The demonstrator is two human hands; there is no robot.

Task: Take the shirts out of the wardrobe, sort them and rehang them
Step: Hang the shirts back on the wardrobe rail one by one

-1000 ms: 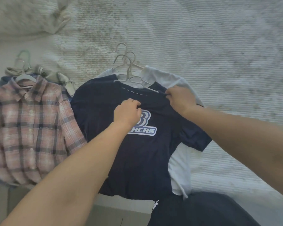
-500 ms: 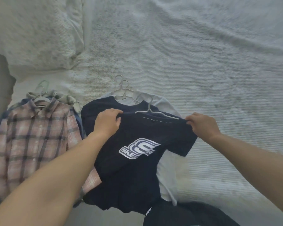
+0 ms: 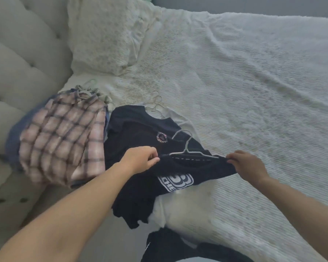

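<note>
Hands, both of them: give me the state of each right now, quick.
Left hand: closed, pinching the left shoulder of the navy logo T-shirt on its hanger.
Right hand: closed, gripping the same shirt's right shoulder.

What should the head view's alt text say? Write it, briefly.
Two hands, left hand and right hand, hold a navy logo T-shirt on a white hanger by its shoulders over a white bed. A plaid shirt lies to its left.
</note>
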